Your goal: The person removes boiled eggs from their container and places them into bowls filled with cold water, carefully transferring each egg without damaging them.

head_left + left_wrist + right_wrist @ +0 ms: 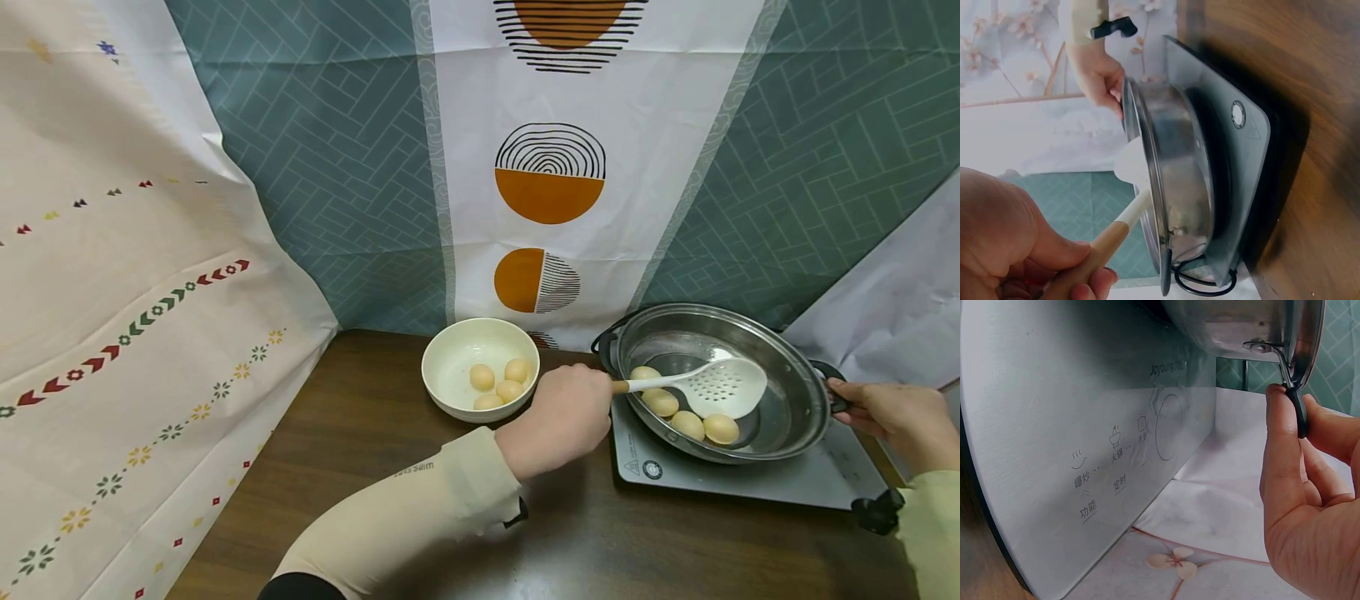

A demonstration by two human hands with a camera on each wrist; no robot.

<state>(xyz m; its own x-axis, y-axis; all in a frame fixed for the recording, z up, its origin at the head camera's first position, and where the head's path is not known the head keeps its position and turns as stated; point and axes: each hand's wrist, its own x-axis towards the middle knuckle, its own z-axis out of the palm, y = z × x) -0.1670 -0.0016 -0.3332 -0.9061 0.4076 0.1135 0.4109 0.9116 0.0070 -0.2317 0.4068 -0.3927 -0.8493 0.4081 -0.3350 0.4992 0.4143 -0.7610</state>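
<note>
My left hand (pixel 567 407) grips the wooden handle of a white slotted spoon (pixel 738 390), whose perforated head is over the inside of a steel pot (pixel 798 408). With thumb and fingers, my right hand (pixel 896 417) pinches the pot's black right handle (pixel 1297 412). Several pale yellow, egg-shaped pieces (pixel 687 425) lie along the pot's near-left side, beside the spoon head. Left of the pot stands a cream bowl (pixel 447 371) with several similar pieces (pixel 482 377) in it. Whether the pot's base fully touches the cooker is hard to tell.
Under the pot is a flat grey induction cooker (pixel 757 483) on a brown wooden table (pixel 360 442). A patterned cloth (pixel 390 275) hangs behind, and a cream cloth (pixel 150 400) hangs at the left. White floral fabric (pixel 1222 537) lies beyond the cooker at the right.
</note>
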